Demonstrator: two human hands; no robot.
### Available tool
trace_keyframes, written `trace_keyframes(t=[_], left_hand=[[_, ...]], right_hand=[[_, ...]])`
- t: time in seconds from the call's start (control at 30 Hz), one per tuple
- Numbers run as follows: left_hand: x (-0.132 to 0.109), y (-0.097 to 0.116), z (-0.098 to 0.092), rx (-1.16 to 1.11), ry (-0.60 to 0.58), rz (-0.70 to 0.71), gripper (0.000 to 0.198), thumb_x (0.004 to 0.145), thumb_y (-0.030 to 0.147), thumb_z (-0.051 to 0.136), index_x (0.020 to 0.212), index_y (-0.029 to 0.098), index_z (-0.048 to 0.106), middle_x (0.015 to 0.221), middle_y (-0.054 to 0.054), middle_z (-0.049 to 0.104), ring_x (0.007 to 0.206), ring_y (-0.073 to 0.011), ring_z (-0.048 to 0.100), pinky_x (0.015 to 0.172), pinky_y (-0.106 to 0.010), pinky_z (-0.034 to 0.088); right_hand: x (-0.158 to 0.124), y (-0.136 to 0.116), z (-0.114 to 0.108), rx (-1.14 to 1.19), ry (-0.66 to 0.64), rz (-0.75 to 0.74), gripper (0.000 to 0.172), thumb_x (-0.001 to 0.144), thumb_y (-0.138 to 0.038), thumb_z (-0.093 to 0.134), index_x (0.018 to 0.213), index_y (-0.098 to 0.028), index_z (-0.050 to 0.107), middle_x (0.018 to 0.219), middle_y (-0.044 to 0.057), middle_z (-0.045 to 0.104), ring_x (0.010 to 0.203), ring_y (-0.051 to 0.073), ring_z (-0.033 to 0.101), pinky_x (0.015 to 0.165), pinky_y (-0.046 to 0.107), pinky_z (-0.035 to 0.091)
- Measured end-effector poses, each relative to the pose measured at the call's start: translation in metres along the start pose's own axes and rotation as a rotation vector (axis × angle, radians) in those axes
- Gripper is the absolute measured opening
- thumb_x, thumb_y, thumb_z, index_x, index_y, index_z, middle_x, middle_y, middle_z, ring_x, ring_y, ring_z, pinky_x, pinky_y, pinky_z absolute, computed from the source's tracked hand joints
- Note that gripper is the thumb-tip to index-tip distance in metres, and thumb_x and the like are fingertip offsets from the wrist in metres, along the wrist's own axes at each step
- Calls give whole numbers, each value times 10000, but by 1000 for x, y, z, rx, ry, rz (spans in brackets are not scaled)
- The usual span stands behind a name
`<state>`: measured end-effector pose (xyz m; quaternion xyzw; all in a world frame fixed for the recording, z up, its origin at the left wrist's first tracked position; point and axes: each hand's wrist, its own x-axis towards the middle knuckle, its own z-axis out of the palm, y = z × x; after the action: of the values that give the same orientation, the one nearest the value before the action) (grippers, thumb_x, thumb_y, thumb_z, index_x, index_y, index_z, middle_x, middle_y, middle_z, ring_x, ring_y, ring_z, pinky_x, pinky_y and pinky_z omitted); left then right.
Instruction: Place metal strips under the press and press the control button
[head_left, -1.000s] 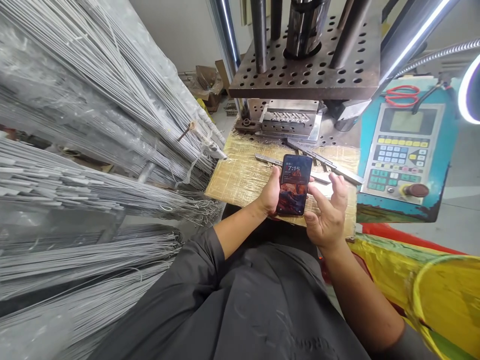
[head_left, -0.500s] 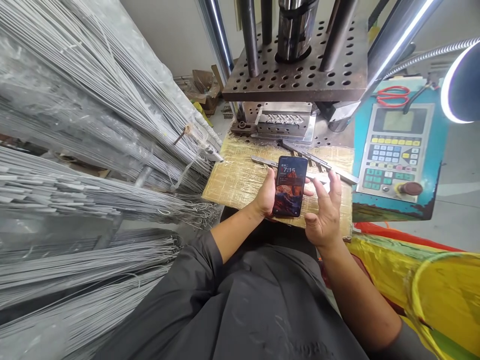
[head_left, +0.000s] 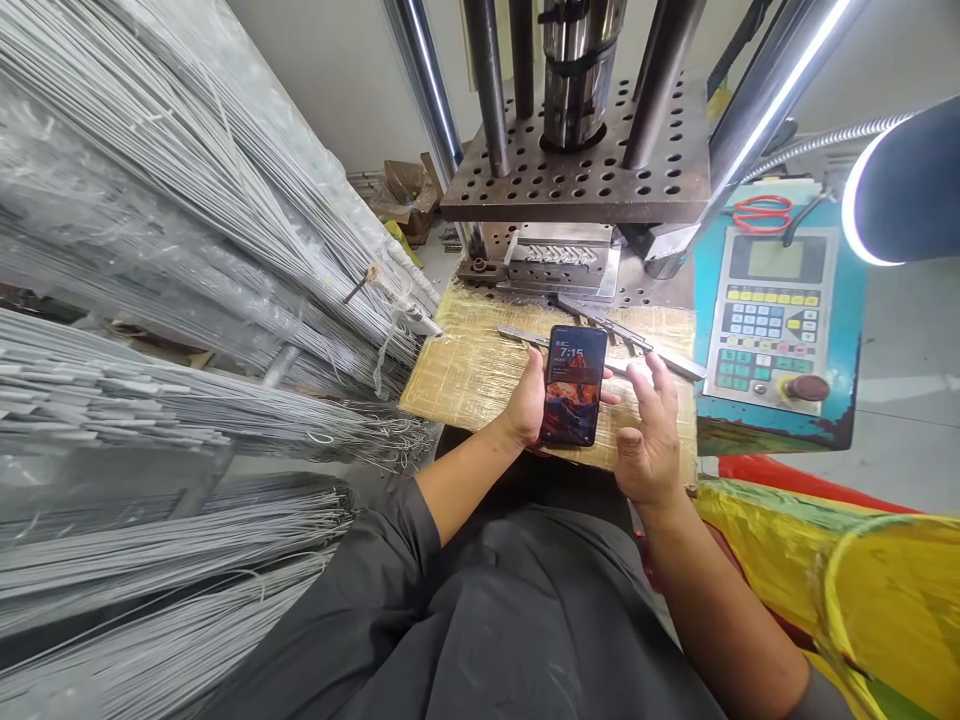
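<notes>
A smartphone with its screen lit, showing the time 7:15, is gripped by my left hand. The left thumb lies along the phone's left edge and fingertips show at its right edge. Just right of the phone is my right hand, apart from it, palm turned inward, fingers spread and holding nothing. Behind the phone, a metal caliper lies slantwise on a tape-covered board. A second metal strip lies there too, partly hidden by the phone.
Beyond the board stands a press with a perforated plate above a metal die. On the right are a control panel, red-handled scissors and a round lamp. Bundles of thin rods fill the left. Yellow sheeting lies lower right.
The view has shifted slightly, so the press and panel sit lower and further left. My left hand still holds the phone; my right hand stays spread beside it.
</notes>
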<state>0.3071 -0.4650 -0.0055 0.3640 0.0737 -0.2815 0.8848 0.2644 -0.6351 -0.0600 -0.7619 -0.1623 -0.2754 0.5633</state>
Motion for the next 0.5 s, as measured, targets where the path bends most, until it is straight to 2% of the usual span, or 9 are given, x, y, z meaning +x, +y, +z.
trace_keyframes(t=[0.2, 0.33, 0.5], left_hand=[[-3, 2, 1, 82, -24, 6, 1101, 999, 866, 97, 1340, 24, 719, 1158, -280, 778, 1064, -360, 789, 883, -401, 620], [-1, 0, -3, 56, -40, -2, 1097, 1007, 848, 81, 1334, 26, 729, 1102, -279, 787, 1062, -377, 789, 924, -450, 621], [1, -2, -5, 39, -51, 11, 1042, 1010, 857, 162, 1388, 54, 707, 1130, -261, 788, 1059, -369, 789, 966, -466, 617]], right_hand=[[1, -1, 0, -8, 9, -10, 791, 1047, -782, 373, 1661, -292, 467, 1730, 171, 359, 1608, 393, 353, 1287, 703, 311], [1, 0, 0, -23, 8, -23, 804, 1046, -777, 378, 1652, -258, 481, 1717, 191, 375, 1598, 399, 370, 1268, 707, 342], [1, 0, 3, -26, 7, -32, 803, 1038, -777, 409, 1635, -248, 505, 1703, 201, 390, 1595, 403, 373, 1282, 718, 314]])
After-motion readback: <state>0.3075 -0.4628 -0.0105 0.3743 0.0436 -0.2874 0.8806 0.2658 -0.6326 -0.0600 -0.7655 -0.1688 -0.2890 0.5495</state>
